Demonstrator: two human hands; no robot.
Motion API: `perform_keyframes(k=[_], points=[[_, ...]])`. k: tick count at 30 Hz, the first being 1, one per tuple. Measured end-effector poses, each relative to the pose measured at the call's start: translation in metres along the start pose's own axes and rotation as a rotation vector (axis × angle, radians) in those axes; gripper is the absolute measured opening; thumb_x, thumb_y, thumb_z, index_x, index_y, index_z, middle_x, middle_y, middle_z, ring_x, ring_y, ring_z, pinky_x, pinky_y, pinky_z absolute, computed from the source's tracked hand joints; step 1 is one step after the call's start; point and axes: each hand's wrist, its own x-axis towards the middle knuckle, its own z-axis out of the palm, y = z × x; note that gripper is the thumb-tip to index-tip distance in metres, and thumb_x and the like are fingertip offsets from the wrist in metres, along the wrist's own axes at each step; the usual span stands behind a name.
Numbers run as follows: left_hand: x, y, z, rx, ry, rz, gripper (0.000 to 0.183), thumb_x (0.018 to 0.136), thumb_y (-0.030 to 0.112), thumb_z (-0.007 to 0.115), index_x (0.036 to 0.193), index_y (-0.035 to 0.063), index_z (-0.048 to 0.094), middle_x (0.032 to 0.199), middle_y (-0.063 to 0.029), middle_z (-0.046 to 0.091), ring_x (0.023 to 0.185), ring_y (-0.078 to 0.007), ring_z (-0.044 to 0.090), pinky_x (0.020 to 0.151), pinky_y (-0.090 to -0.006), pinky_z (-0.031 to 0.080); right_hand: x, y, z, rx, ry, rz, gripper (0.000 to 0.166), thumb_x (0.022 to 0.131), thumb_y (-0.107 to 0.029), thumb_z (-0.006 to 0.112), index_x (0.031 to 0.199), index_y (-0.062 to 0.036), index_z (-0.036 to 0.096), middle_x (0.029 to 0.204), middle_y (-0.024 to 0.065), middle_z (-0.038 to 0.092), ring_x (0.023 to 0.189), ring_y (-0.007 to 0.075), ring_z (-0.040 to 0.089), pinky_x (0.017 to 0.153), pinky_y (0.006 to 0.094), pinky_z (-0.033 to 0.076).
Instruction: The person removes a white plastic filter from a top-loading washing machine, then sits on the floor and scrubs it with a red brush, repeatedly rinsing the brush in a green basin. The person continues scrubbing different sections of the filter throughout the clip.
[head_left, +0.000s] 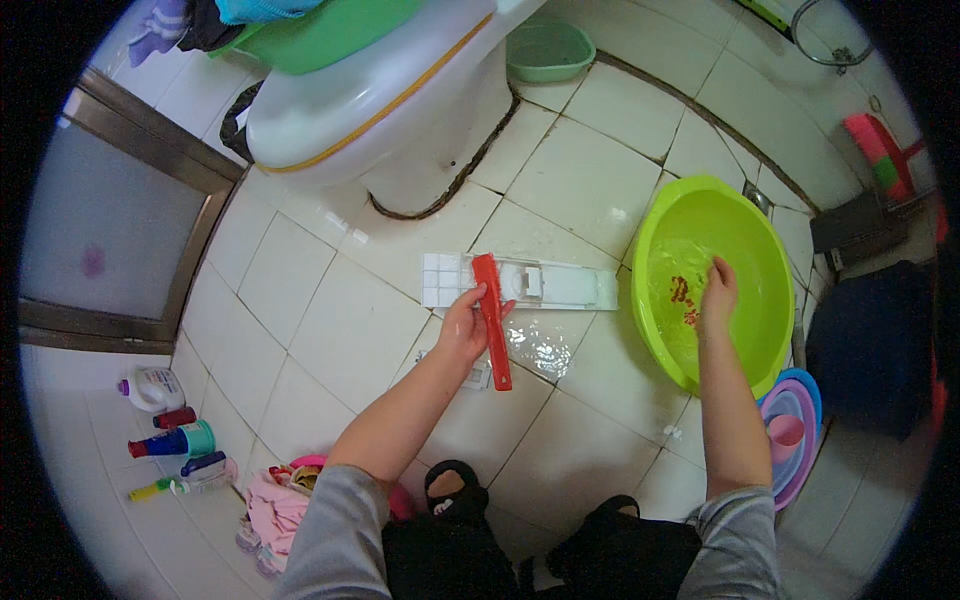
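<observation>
My left hand (466, 324) grips a red plastic brush (493, 330), its bristles facing left or right too finely to tell. Under the brush, a long white plastic part (574, 288) with a grid at its left end lies flat on the floor. My right hand (718, 296) is inside a lime-green basin (757, 285), over the shallow water, with its fingers bent; whether they hold anything is hidden. Reddish marks show on the basin's bottom beside that hand. A small pale piece (476, 375) lies partly hidden behind my left forearm.
A toilet (420, 112) stands ahead, with a green tub (337, 37) on its lid. Bottles (159, 388) line the left wall, near pink cloth (274, 506). Nested basins (795, 480) and a pink cup (785, 437) sit at right. Water wets the tiles (540, 349).
</observation>
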Motion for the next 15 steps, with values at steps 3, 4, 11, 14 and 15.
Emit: perform_keyframes(k=[3,4,11,14,15], points=[[0.001,-0.001,-0.006,0.002,-0.016,-0.005,0.023,0.093,0.012,0.056,0.111,-0.0015,0.054,0.093,-0.0098,0.058,0.085,-0.023,0.059,0.098,-0.0504,0.049,0.032,0.078,-0.067,-0.673,0.437,-0.005,0.034,0.09,-0.02,0.057,0.115,0.0029,0.06,0.114,0.017,0.065,0.104,0.0279,0.062,0.089,0.0389,0.049],[0.002,-0.002,-0.007,0.0,-0.001,-0.008,0.022,0.093,0.011,0.056,0.111,-0.0016,0.054,0.092,-0.0095,0.058,0.084,-0.0228,0.059,0.099,-0.0508,0.049,0.035,0.095,-0.082,-0.684,0.462,0.069,0.033,0.09,-0.021,0.057,0.112,0.003,0.061,0.112,0.0177,0.065,0.101,0.0287,0.063,0.087,0.0399,0.05],[-0.001,-0.004,-0.003,-0.048,0.003,0.014,0.022,0.091,0.011,0.057,0.111,0.0003,0.056,0.093,-0.0095,0.06,0.086,-0.0232,0.06,0.101,-0.0526,0.046,-0.013,-0.019,-0.01,0.829,-1.042,0.951,0.03,0.092,-0.024,0.053,0.099,0.0028,0.064,0.103,0.02,0.067,0.095,0.0318,0.066,0.083,0.044,0.055],[-0.001,-0.009,0.003,-0.009,-0.07,0.014,0.022,0.094,0.016,0.054,0.11,0.001,0.056,0.098,-0.0118,0.062,0.089,-0.0242,0.06,0.096,-0.0477,0.05,-0.082,-0.107,0.072,0.562,-1.512,0.788,0.03,0.092,-0.021,0.058,0.105,0.0052,0.064,0.106,0.0189,0.067,0.1,0.0292,0.066,0.094,0.0396,0.05],[-0.001,-0.011,0.007,0.001,-0.04,0.003,0.024,0.094,0.019,0.054,0.11,0.0013,0.056,0.099,-0.0123,0.062,0.09,-0.025,0.061,0.095,-0.0464,0.05,-0.112,-0.122,0.098,0.553,-1.534,0.651,0.03,0.093,-0.021,0.056,0.105,0.0053,0.064,0.109,0.0188,0.066,0.103,0.0314,0.065,0.095,0.0422,0.05]])
